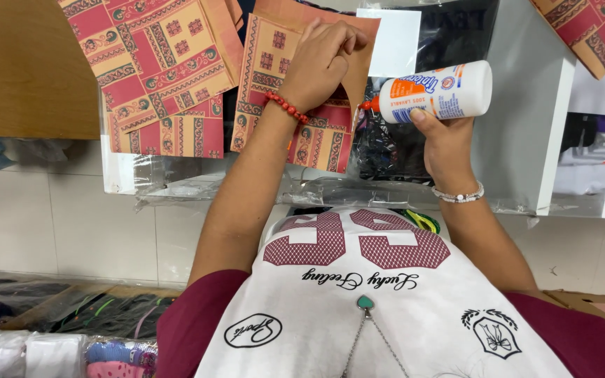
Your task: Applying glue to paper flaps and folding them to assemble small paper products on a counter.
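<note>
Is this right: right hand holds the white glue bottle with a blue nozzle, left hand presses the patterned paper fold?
Not quite. The head view shows the glue bottle in the right hand has a red nozzle, not blue. The rest stands: the left hand presses the patterned paper fold.

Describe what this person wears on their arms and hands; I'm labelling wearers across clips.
Both forearms are bare. The left hand has a bracelet of round red beads at the wrist. The right hand has a thin bracelet of small pale beads at its wrist. Dark maroon short sleeves cover the upper arms. No gloves; I can't make out any rings.
</note>
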